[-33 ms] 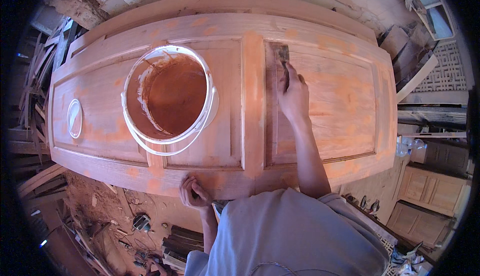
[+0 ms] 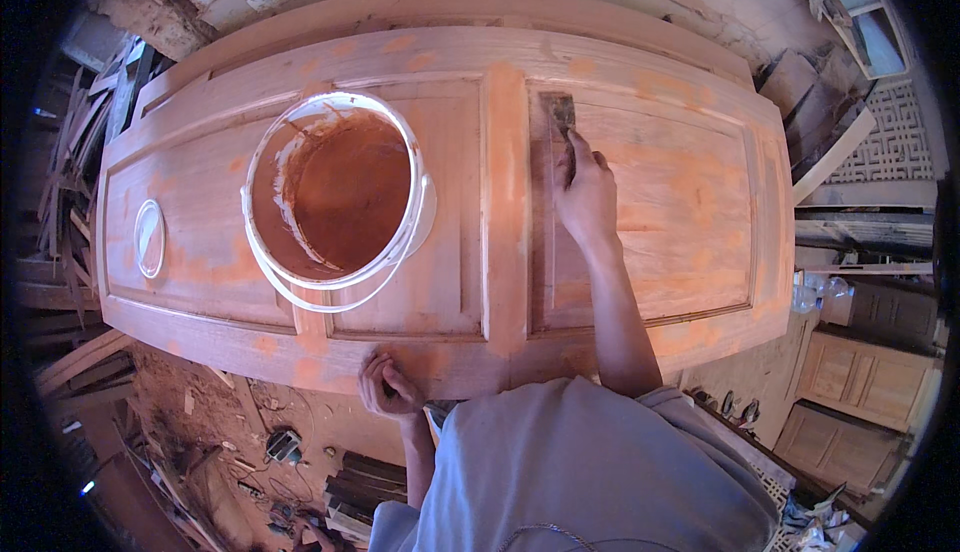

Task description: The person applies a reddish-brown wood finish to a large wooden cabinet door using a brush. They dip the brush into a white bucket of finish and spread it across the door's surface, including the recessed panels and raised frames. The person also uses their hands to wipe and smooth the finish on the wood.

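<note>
A pale wooden panelled door [image 2: 505, 252] with orange patches lies flat in front of me. My right hand [image 2: 588, 192] is closed around the handle of a flat paintbrush [image 2: 558, 112]. Its dark bristles touch the left side of the right-hand panel, near that panel's far corner. A darker strip runs down this side below the brush. On the door's left half stands a white bucket [image 2: 428, 214] with reddish-brown liquid in it and its handle hanging down. My left hand [image 2: 390, 386] rests at the door's near edge, its fingers loosely curled, with nothing visible in them.
A small white round lid [image 2: 149, 239] lies at the door's left end. Scrap wood [image 2: 75, 152] is piled to the left. On the dusty floor are a power tool [image 2: 284, 445] with cords and stacked dark boards [image 2: 365, 492]. More panelled doors [image 2: 865, 377] stand at right.
The brush tip has shifted very slightly to the left along the panel edge, with my right hand barely moving. My left hand and the bucket are as before.
</note>
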A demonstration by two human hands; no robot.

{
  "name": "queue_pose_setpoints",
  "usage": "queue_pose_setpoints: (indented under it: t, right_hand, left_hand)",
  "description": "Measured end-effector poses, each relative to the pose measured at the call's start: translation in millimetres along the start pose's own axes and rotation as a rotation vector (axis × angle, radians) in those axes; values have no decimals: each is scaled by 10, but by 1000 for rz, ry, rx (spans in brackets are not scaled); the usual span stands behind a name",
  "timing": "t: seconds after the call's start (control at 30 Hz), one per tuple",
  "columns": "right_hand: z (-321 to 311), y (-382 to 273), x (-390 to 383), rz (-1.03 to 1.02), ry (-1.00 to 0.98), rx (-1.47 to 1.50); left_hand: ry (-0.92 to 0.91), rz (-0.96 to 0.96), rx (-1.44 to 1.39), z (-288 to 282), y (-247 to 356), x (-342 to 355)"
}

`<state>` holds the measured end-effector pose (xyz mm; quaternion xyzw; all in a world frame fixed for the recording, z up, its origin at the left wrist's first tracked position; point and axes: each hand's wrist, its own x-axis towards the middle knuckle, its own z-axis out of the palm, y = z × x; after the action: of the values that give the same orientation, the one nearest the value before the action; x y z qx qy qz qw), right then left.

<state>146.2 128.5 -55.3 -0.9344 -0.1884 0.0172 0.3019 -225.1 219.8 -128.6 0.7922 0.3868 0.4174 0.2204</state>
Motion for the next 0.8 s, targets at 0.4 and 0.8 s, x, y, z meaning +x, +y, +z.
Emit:
queue_pose_setpoints:
  t: [0.4,0.8]
  right_hand:
    - [-93,-96,170,-28,154,102]
    - [-137,-300,208,-18,107,58]
  left_hand:
    - [18,-33,-7,13,9,-2]
    - [10,-54,-7,16,15,-20]
